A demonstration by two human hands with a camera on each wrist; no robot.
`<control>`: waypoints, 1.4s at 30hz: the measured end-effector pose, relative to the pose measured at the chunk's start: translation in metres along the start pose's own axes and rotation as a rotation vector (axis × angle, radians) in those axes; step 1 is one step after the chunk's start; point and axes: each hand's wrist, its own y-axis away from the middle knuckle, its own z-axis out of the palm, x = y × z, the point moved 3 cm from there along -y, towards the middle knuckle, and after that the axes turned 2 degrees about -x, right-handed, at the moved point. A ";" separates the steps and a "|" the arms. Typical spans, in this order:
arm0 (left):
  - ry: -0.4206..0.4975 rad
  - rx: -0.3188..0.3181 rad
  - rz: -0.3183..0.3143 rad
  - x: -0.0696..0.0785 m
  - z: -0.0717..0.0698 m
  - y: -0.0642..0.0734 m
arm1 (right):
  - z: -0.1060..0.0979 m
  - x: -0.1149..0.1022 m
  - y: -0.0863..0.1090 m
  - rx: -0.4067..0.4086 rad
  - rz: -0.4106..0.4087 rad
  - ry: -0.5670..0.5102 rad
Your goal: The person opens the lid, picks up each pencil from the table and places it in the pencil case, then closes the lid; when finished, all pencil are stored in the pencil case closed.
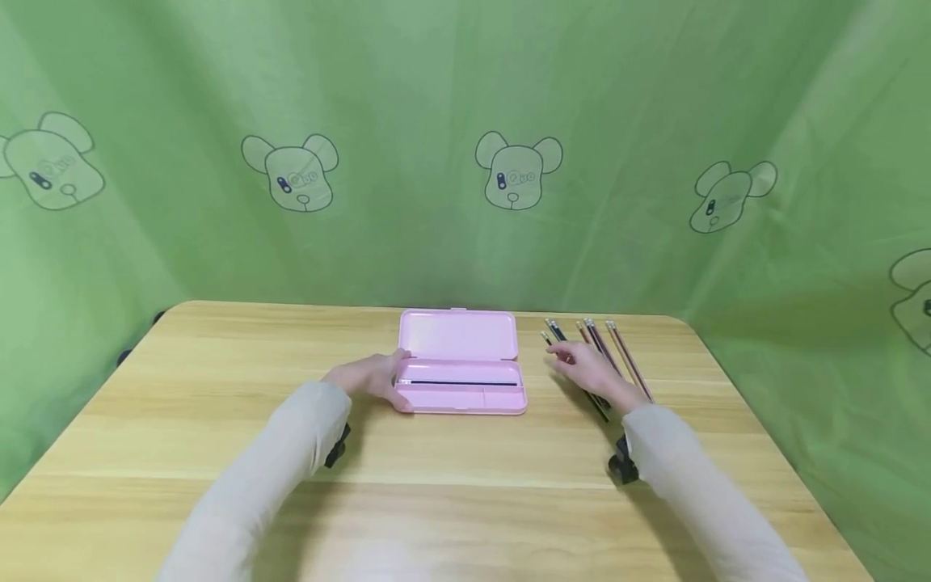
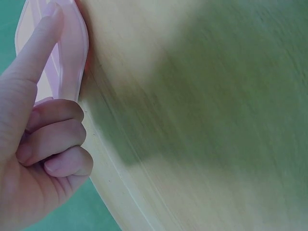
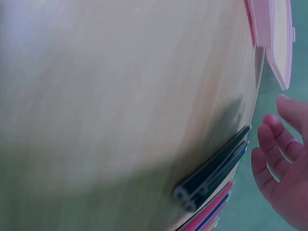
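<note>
A pink pencil case (image 1: pixel 432 398) lies with its lid (image 1: pixel 458 335) raised back. One dark pencil (image 1: pixel 465 383) stretches along its rear compartment. My left hand (image 1: pixel 374 376) holds the case's left end, thumb at the front corner and fingers near the hinge side. In the left wrist view its thumb (image 2: pixel 36 50) reaches onto the pink case while the other fingers are curled. My right hand (image 1: pixel 587 370) hovers over dark pencils (image 1: pixel 598 406), fingers loosely bent and nothing held. In the right wrist view these dark pencils (image 3: pixel 209 168) lie on the table below it, apart from the fingers.
Reddish and brown pencils (image 1: pixel 629 360) lie to the right of the dark ones, partly behind the right forearm. The wooden table (image 1: pixel 465 501) extends toward me. A green curtain (image 1: pixel 407 242) printed with bear heads hangs behind the table and at both sides.
</note>
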 end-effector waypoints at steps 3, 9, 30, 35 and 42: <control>-0.001 0.003 0.002 0.001 -0.001 0.000 | -0.002 0.007 0.004 -0.008 0.031 0.017; -0.005 0.002 0.009 -0.001 0.002 -0.001 | -0.003 0.016 0.012 -0.006 0.039 0.071; 0.012 0.026 0.057 -0.002 0.001 0.001 | 0.002 0.006 0.008 -0.050 0.115 0.173; 0.007 0.020 0.046 -0.002 0.001 -0.001 | 0.009 0.004 0.007 -0.042 0.215 0.131; 0.018 0.019 0.039 -0.003 0.002 -0.003 | 0.011 0.001 0.006 -0.011 0.248 0.109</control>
